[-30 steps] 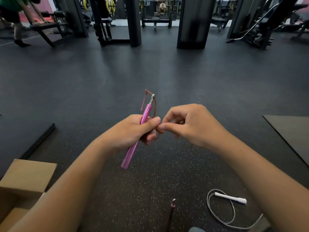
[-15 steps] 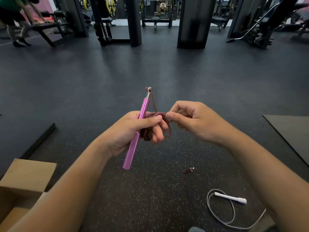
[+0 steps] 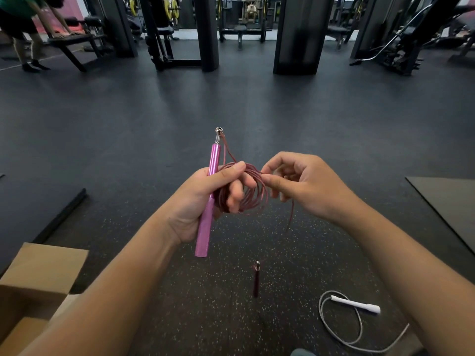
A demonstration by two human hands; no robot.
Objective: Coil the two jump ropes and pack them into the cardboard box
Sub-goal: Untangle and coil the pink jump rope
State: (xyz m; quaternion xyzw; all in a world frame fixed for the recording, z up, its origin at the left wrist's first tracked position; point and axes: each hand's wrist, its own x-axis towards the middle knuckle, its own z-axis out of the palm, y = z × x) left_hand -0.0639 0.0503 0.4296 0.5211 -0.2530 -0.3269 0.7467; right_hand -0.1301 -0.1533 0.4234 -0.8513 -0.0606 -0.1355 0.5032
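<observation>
My left hand [image 3: 205,199] grips a pink jump-rope handle [image 3: 208,201], held nearly upright, with several loops of its dark red cord [image 3: 253,194] wound around the fingers. My right hand [image 3: 305,186] pinches the cord at the right side of the coil; a loose strand hangs from it. The rope's second, dark red handle [image 3: 256,278] dangles below, above the floor. A white jump rope [image 3: 356,305] lies loose on the floor at the lower right, partly behind my right forearm. The open cardboard box [image 3: 38,278] stands at the lower left.
Dark rubber gym floor all around. A black mat [image 3: 447,206] lies to the right and a raised mat edge [image 3: 61,214] to the left. Weight machines, pillars and benches stand at the back; a person [image 3: 23,29] leans on a bench at the far left.
The coil around my left fingers has grown with more loops. My right hand has kept feeding cord onto it. The dangling second handle swung nearer under my hands.
</observation>
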